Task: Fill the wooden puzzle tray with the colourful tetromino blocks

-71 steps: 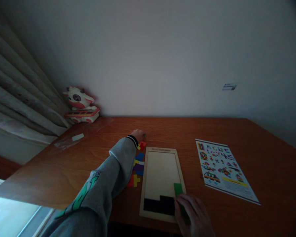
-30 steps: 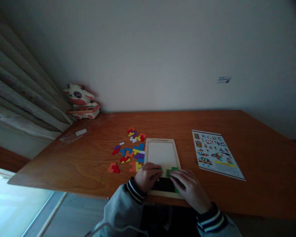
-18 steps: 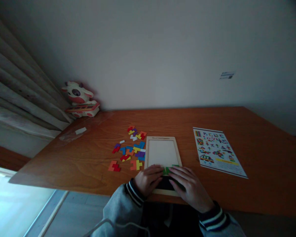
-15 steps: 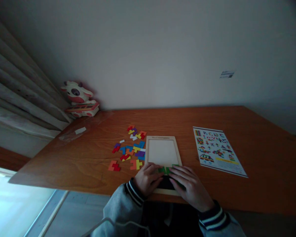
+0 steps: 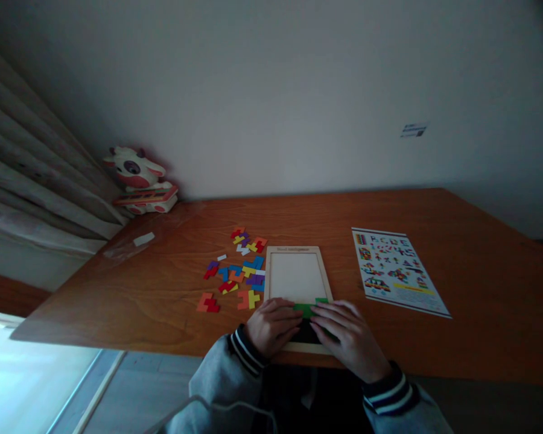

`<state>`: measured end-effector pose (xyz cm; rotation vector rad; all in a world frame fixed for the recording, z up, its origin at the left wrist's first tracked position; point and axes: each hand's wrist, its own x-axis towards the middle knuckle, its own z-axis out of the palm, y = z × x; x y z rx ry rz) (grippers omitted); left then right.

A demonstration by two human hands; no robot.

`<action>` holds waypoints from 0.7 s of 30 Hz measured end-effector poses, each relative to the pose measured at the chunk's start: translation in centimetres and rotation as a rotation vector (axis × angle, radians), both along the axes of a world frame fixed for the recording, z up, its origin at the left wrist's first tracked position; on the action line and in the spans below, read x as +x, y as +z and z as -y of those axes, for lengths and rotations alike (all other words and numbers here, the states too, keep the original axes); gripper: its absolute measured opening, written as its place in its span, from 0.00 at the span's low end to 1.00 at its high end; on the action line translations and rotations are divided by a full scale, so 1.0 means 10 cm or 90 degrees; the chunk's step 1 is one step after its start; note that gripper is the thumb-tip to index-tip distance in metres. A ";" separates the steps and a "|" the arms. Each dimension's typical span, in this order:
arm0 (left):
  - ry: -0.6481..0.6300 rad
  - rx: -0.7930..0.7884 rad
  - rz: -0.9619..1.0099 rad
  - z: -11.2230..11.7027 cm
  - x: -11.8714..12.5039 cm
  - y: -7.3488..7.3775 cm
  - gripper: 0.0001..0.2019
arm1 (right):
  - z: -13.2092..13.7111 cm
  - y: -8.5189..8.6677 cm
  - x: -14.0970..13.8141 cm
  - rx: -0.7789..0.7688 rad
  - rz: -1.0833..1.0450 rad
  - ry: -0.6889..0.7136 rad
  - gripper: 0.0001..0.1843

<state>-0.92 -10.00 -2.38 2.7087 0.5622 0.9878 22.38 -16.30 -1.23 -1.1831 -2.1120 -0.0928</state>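
Green puzzle pieces (image 5: 304, 310) lie across the lower part of a wooden puzzle board (image 5: 269, 271) with a pale inner surface. My left hand (image 5: 271, 325) has its fingers closed at the left end of the green, with the fingertips on it. From the right, my right hand (image 5: 348, 337) holds the green with its fingers bent together; a corner of green shows above its fingers. Below the green, a black area of the board (image 5: 305, 334) shows between my hands. Fingers cover part of the pieces, so their full shapes are hidden.
Several loose coloured puzzle pieces (image 5: 235, 271) are spread left of the board. A printed pattern sheet (image 5: 393, 271) lies on the wooden table (image 5: 489, 289) at right. At the far left are a cow toy (image 5: 140, 181) and a clear plastic bag (image 5: 127, 246).
The gap between the green pieces at my fingertips has closed, and they now look like one strip. My hands stay almost in place; the view has shifted slightly.
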 end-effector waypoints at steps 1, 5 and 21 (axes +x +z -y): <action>-0.002 -0.002 0.006 0.00 0.00 0.01 0.10 | 0.00 0.00 0.01 -0.010 0.003 -0.008 0.08; 0.000 -0.021 0.023 0.02 0.01 0.03 0.10 | 0.00 -0.01 0.02 -0.031 -0.023 -0.066 0.10; 0.242 -0.285 0.167 0.03 -0.14 0.28 0.12 | -0.06 -0.22 0.14 -0.104 -0.158 -0.158 0.14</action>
